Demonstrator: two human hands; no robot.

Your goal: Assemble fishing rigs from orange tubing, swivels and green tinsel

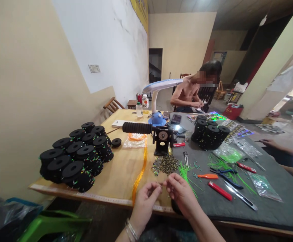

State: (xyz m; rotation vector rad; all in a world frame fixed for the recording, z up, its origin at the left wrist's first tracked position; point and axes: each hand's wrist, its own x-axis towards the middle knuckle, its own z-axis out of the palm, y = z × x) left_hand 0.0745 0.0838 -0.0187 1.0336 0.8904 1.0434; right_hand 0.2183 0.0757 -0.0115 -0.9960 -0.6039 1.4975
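My left hand [148,198] and my right hand [179,191] meet close together over the table's front edge. Both have thumb and fingers pinched; whatever lies between the fingertips is too small to name. Just beyond them is a pile of small dark metallic beads [167,164], with paler, colourful bits at its left. A bundle of orange strands [142,168] runs down the table left of my hands. Green strands [185,173] lie to the right. Behind the beads stands a black clamp device [162,141] with a ribbed foam handle [137,128].
Stacked black foam spools [73,151] fill the table's left; more spools [208,132] stand back right. Orange screwdriver [207,176], red lighter [220,191], pliers [229,176] and cutter knife [241,195] lie right. A blue-white lamp [157,117] stands behind. One person [189,95] sits opposite; another's hand [269,144] is at right.
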